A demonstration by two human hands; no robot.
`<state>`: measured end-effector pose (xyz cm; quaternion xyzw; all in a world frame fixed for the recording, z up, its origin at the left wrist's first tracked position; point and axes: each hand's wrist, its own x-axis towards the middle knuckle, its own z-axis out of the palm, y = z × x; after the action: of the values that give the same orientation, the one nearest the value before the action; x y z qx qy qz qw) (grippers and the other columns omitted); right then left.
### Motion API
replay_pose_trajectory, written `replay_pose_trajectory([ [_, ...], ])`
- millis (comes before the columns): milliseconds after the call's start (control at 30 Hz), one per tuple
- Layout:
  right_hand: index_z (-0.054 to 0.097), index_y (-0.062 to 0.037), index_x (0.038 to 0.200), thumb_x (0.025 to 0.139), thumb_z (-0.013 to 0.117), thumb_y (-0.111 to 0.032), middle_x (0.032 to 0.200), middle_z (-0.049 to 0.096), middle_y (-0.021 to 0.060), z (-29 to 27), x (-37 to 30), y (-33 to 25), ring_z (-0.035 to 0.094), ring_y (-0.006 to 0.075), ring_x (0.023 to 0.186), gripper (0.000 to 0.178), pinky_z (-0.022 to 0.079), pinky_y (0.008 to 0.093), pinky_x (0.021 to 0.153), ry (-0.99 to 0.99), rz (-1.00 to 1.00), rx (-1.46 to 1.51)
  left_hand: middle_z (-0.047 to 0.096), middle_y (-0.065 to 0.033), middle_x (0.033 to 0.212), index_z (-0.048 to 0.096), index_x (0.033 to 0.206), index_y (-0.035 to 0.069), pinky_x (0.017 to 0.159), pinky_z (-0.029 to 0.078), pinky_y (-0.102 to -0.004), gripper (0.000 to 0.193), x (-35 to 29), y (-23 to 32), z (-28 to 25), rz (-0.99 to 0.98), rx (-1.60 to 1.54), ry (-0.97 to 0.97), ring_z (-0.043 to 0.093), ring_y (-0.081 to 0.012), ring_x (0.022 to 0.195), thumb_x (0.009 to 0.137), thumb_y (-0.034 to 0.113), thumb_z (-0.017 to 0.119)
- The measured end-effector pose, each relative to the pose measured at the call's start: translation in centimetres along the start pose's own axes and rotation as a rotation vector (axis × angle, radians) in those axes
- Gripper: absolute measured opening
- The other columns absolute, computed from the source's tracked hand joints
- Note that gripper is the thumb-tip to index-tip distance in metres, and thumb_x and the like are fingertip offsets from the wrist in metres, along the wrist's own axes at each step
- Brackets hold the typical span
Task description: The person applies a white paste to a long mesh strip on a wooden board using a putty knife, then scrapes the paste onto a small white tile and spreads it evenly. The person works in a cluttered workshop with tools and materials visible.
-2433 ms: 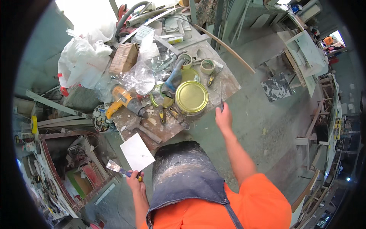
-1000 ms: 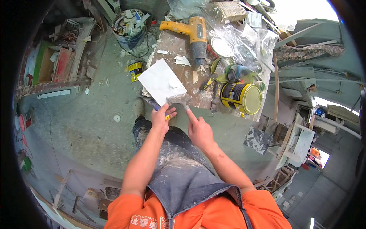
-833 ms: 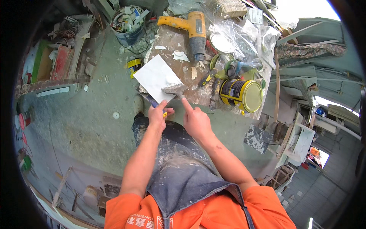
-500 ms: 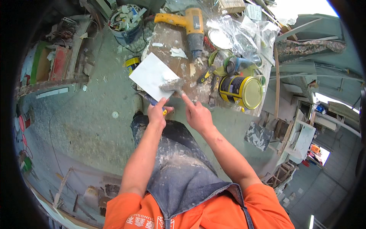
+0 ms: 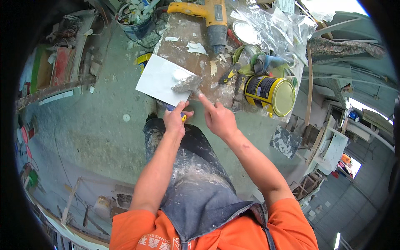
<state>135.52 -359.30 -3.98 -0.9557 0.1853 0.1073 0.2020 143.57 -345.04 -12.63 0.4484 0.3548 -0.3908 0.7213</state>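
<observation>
My left hand (image 5: 175, 118) is closed at the near edge of a white square board (image 5: 156, 79), with a blue-and-yellow tool handle (image 5: 183, 118) showing between its fingers beneath the board. Against the board's right part lies the wide, putty-smeared blade of a putty knife (image 5: 186, 84). A small white dollop of paste (image 5: 180, 75) sits just beyond that blade. My right hand (image 5: 219, 118) grips the putty knife, its index finger stretched along towards the blade; most of the handle is hidden in the hand.
The stained workbench (image 5: 179, 48) carries a yellow heat gun (image 5: 216, 27), a yellow-and-black can (image 5: 271, 93), rolls of tape (image 5: 246, 58), a yellow-and-black knife (image 5: 230, 73) and clear plastic film (image 5: 279, 31). A bucket of scraps (image 5: 135, 29) stands left of the bench, near another yellow can (image 5: 143, 59).
The white board has turned anticlockwise. The putty knife's blade lies slightly farther up on it. The bench things sit a little higher and more to the right in the picture.
</observation>
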Motion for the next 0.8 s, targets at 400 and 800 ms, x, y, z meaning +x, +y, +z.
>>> replay_pose_trajectory([
  [400,0.047,-0.0289,0.149,0.094,0.060,-0.021,0.084,0.063,0.0222,3.7,-1.3,-3.6,0.069,0.0412,0.068,0.057,0.058,0.0498,0.059,0.074,0.153,0.095,0.072,-0.0126,0.104,0.063,0.118,0.001,0.066,0.061,-0.0380,0.026,0.4,-0.5,-0.2,0.033,-0.014,-0.021,0.067,-0.0211,0.064,0.094,0.011,0.068],
  [800,0.051,-0.0402,0.146,0.092,0.063,-0.020,0.081,0.059,0.0124,-1.2,3.8,4.2,0.065,0.0364,0.065,0.059,0.055,0.0463,0.057,-0.067,-0.190,-0.123,0.072,-0.0127,0.102,0.064,0.115,0.002,0.062,0.059,-0.0343,0.025,0.0,-0.2,0.4,-0.018,-0.016,-0.013,0.068,-0.0219,0.063,0.093,0.012,0.071],
])
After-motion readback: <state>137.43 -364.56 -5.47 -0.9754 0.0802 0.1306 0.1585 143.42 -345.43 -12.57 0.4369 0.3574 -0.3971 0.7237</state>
